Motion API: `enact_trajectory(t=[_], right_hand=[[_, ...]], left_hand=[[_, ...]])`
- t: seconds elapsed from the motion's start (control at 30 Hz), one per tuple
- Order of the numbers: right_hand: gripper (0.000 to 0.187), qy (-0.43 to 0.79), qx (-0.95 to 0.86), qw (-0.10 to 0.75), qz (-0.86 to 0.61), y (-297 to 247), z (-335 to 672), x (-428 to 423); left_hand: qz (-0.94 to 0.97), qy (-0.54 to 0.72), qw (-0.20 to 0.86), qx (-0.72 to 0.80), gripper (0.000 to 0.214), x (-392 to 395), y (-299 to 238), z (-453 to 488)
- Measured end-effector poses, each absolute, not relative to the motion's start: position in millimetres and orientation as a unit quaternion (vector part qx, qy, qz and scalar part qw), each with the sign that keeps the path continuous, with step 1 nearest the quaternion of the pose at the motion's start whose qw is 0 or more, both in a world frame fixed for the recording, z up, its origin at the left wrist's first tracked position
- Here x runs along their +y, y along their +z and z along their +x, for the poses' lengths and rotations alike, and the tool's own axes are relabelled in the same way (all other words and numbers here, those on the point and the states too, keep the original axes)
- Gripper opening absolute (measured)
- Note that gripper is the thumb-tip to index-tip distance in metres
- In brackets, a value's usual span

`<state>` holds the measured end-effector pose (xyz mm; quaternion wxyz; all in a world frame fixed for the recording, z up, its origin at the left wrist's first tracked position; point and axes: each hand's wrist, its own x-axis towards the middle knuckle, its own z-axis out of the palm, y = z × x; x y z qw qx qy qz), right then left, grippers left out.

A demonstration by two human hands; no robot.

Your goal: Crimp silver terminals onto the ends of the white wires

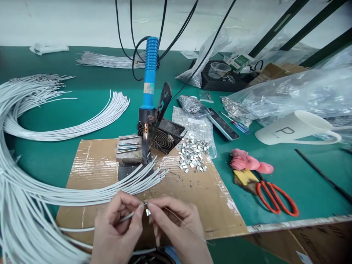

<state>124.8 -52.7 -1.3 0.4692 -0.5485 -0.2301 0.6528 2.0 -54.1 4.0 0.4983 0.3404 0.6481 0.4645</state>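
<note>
My left hand (117, 225) is closed in a pinch on a white cable (127, 217) near its end. Against it, my right hand (178, 227) has thumb and forefinger pinched on a small silvery metal piece (148, 212) at the cable's tip. A thin wire (188, 226) trails from the right hand toward the lower right. Just beyond the hands lie the loose ends of a bundle of white cables (110, 194). A blue-handled soldering iron (150, 73) stands upright in a holder beyond them, above a cardboard sheet (93, 157).
Small metal pieces (192, 152) lie heaped by a plastic bag. A small fan (167, 136), a phone (223, 124), orange-handled scissors (276, 198) and a white mug (294, 128) stand or lie on the green mat. More cables (82, 128) curve along the left. Black cords hang overhead.
</note>
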Motion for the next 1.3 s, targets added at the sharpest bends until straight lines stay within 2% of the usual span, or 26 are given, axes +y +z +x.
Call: enact_trajectory(t=[0.23, 0.4, 0.47, 0.53, 0.6, 0.67, 0.83, 1.03, 1.13, 1.3], right_hand=[[0.031, 0.599, -0.244, 0.508, -0.569, -17.8, 111.8, -64.5], [0.014, 0.359, -0.474, 0.577, -0.561, -30.1, 108.7, -68.1], [0.024, 0.264, -0.548, 0.597, -0.524, -31.7, 112.9, -66.7], [0.041, 0.223, -0.602, 0.595, -0.484, -32.0, 119.9, -64.7], [0.051, 0.234, -0.639, 0.573, -0.458, -32.2, 127.6, -63.4], [0.051, 0.246, -0.646, 0.563, -0.453, -32.9, 133.7, -63.3], [0.036, 0.263, -0.579, 0.576, -0.514, -32.1, 139.4, -66.1], [0.011, 0.404, -0.462, 0.545, -0.571, -21.2, 140.9, -62.8], [0.008, 0.478, -0.404, 0.55, -0.553, -17.0, 139.3, -58.6], [0.008, 0.517, -0.379, 0.553, -0.531, -14.1, 135.5, -53.3]], left_hand=[[0.295, 0.469, 0.532, 0.64, 0.02, -53.0, 4.8, 3.4], [0.25, 0.462, 0.587, 0.617, 0.028, -49.6, 4.3, 0.9], [0.235, 0.464, 0.6, 0.608, 0.029, -48.5, 4.4, 0.2], [0.232, 0.46, 0.607, 0.605, 0.03, -47.6, 4.8, 0.0], [0.239, 0.455, 0.607, 0.606, 0.03, -46.8, 5.5, -0.1], [0.247, 0.454, 0.6, 0.61, 0.028, -46.2, 6.3, -0.1], [0.259, 0.453, 0.583, 0.623, 0.027, -45.3, 7.9, 0.1], [0.28, 0.454, 0.562, 0.632, 0.021, -45.0, 7.0, -1.2], [0.288, 0.452, 0.564, 0.629, 0.018, -45.9, 5.3, -3.1], [0.305, 0.461, 0.57, 0.608, 0.015, -46.5, 5.9, -4.3]])
